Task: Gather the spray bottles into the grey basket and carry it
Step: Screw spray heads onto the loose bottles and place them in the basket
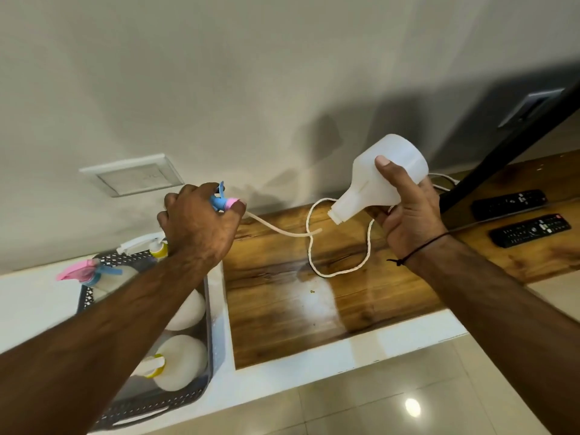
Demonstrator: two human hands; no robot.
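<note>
My left hand (196,219) grips a blue and pink spray head (223,202); its thin white dip tube (282,229) trails out to the right. My right hand (408,211) holds a white bottle body (381,183) with no head on it, tilted so the open neck points down-left toward the tube's tip. The grey basket (150,406) stands at the lower left, partly under my left forearm. Several white spray bottles lie inside it, one with a pink and blue head (84,271), others with yellow collars (158,249).
A wooden counter (314,309) with a white border runs along a pale wall. A white cord (335,273) loops on the wood. Two black remotes (530,230) lie at the right beside a dark slanted panel. A wall plate (135,174) sits above the basket. Tiled floor lies below.
</note>
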